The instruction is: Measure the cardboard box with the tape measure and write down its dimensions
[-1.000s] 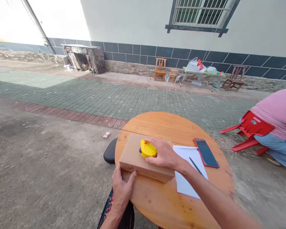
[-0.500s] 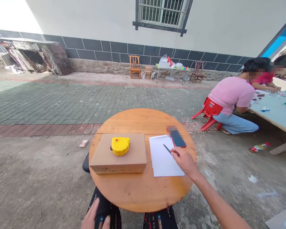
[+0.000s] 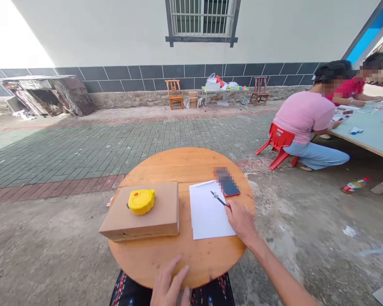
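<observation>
My right hand grips a dark pen over the white paper, with the pen's tip pointing up and left. A phone with a red edge lies at the paper's upper right corner. At the near edge of the round wooden table, my left hand is open, fingers apart, with nothing in it. On the table's left side rests a cardboard box, and a yellow tape measure sits on top of it.
To the right, a person in pink sits on a red chair at a large table, with another person in red beyond. A bottle lies on the ground near that table. Two wooden chairs and a small table stand along the far wall.
My left hand has come up from my lap to the table's near edge. The right hand still has the pen, moved slightly on the paper. The whole view has shifted.
</observation>
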Demonstrator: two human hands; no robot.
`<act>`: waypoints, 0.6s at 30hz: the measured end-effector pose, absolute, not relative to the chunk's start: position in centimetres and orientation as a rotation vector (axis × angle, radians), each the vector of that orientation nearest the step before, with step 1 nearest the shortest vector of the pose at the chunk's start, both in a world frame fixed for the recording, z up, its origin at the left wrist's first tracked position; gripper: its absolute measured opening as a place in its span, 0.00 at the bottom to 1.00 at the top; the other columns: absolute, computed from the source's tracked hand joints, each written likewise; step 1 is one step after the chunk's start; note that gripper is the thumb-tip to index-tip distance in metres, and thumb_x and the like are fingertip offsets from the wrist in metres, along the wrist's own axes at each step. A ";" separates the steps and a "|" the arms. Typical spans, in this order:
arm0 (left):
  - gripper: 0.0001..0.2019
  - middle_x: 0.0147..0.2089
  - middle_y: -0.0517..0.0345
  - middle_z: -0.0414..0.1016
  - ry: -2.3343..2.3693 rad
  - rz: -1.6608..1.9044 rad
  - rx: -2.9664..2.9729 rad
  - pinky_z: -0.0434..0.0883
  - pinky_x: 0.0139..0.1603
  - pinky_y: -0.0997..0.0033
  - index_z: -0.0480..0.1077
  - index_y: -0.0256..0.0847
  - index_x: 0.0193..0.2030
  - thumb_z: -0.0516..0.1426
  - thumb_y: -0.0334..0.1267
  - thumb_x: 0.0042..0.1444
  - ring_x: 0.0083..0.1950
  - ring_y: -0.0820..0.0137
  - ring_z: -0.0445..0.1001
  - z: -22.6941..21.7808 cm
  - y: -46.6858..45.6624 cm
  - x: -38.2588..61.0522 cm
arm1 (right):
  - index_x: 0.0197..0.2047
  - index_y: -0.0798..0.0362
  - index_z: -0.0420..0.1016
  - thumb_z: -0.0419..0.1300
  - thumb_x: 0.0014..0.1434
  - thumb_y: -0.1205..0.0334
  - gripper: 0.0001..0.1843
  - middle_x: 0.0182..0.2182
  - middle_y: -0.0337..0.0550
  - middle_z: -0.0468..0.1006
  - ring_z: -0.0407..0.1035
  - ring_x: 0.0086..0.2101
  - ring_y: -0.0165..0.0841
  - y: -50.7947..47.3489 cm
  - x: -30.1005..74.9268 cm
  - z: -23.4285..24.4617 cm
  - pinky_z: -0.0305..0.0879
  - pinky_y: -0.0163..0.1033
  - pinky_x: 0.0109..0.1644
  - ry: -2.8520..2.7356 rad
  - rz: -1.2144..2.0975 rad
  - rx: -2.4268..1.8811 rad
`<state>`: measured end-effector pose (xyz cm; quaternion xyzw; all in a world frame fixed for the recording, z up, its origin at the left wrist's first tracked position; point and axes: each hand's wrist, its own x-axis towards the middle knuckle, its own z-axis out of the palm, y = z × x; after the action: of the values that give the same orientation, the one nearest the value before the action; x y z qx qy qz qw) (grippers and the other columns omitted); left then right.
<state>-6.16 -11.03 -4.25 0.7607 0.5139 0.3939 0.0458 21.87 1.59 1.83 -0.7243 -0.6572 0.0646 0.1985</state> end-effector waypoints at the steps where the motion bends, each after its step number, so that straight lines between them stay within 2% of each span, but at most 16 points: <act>1: 0.17 0.58 0.46 0.72 1.529 1.177 2.327 0.74 0.53 0.56 0.75 0.47 0.50 0.53 0.30 0.57 0.57 0.57 0.72 -4.0 -10.5 -5.3 | 0.37 0.51 0.71 0.49 0.66 0.63 0.10 0.37 0.47 0.80 0.73 0.40 0.41 1.3 22.2 1.8 0.57 0.42 0.45 -1.815 0.208 -2.002; 6: 0.20 0.68 0.45 0.60 1.450 0.985 2.317 0.69 0.61 0.50 0.69 0.44 0.59 0.52 0.35 0.60 0.67 0.55 0.62 -2.3 -7.2 -2.1 | 0.43 0.51 0.70 0.45 0.66 0.61 0.13 0.37 0.45 0.81 0.75 0.40 0.39 0.2 23.5 1.7 0.63 0.39 0.42 -1.677 0.351 -1.871; 12: 0.21 0.68 0.43 0.60 1.520 0.940 2.185 0.65 0.64 0.47 0.66 0.41 0.62 0.52 0.39 0.62 0.68 0.55 0.61 -1.4 -2.8 -0.3 | 0.47 0.51 0.69 0.42 0.68 0.54 0.18 0.39 0.45 0.80 0.74 0.40 0.40 0.0 23.4 1.5 0.66 0.39 0.41 -1.489 0.474 -1.733; 16: 0.26 0.71 0.42 0.54 1.540 0.925 2.023 0.59 0.68 0.47 0.57 0.39 0.67 0.51 0.41 0.63 0.71 0.56 0.54 -1.1 -0.9 0.6 | 0.38 0.50 0.70 0.44 0.68 0.48 0.20 0.25 0.38 0.75 0.71 0.28 0.37 -0.1 23.2 0.8 0.62 0.37 0.32 -1.389 0.567 -1.674; 18: 0.28 0.72 0.41 0.50 1.571 0.945 1.939 0.56 0.70 0.47 0.53 0.37 0.69 0.50 0.43 0.64 0.73 0.56 0.51 -0.9 -0.4 0.9 | 0.36 0.50 0.70 0.44 0.68 0.47 0.20 0.21 0.35 0.71 0.66 0.23 0.34 -0.1 23.3 0.2 0.60 0.35 0.28 -1.330 0.614 -1.651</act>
<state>0.91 -0.40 -0.90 0.7065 0.5723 0.3442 0.2343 23.27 -0.11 0.23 -0.6678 -0.5380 0.2482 0.4505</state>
